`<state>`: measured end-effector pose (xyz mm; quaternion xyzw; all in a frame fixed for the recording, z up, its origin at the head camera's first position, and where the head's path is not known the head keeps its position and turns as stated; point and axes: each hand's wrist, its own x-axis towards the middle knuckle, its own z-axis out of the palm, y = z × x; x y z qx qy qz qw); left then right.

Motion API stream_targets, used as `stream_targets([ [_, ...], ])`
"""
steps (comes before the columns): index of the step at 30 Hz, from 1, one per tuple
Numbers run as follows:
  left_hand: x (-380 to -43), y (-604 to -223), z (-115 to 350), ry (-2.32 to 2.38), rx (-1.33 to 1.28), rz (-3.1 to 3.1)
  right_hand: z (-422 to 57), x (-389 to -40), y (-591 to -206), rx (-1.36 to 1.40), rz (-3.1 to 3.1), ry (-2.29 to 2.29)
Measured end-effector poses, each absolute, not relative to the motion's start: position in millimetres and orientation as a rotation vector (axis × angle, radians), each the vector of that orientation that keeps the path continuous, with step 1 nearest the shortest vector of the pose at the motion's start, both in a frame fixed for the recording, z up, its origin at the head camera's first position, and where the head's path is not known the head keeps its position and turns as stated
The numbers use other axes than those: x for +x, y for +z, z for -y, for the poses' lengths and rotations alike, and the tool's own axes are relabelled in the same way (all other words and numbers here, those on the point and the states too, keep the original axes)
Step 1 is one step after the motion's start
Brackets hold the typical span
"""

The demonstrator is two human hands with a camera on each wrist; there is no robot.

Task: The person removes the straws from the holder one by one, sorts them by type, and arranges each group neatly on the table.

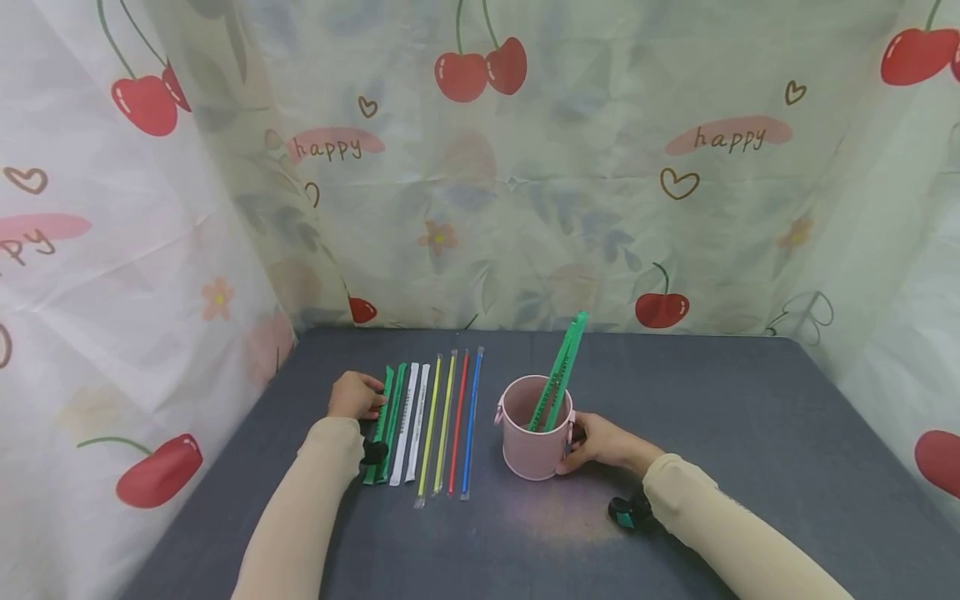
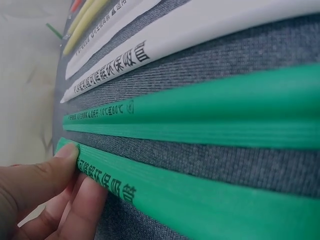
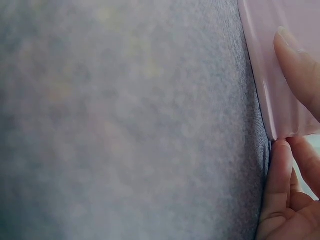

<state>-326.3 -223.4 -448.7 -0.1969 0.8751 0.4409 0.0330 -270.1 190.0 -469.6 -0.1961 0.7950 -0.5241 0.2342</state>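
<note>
My left hand (image 1: 354, 396) is at the leftmost green paper-wrapped straw (image 2: 165, 192). In the left wrist view its thumb and fingers pinch that straw near one end. A second green wrapped straw (image 2: 200, 112) lies alongside on the dark cloth. To the right, my right hand (image 1: 607, 442) holds a small pink bucket (image 1: 531, 457) by its right side. The right wrist view shows the thumb on the pink wall and fingertips at the bottom edge. Green wrapped straws (image 1: 558, 375) stand tilted inside the bucket, leaning right.
Beside the green straws lie two white wrapped straws (image 1: 405, 425), two yellow straws (image 1: 430, 425), a red straw (image 1: 458, 425) and a blue straw (image 1: 472, 425), roughly parallel. A dark cloth covers the table (image 1: 712, 400). Cherry-printed curtains (image 1: 525, 208) hang behind and at both sides.
</note>
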Motion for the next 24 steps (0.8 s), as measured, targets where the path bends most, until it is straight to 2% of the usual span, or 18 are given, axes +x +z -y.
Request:
stream_targets([
  [24,-325.3,-449.3,218.8,1.287,-0.548,-2.773,-189.6,-270.0,-467.3,-0.55,-2.187,-1.433],
])
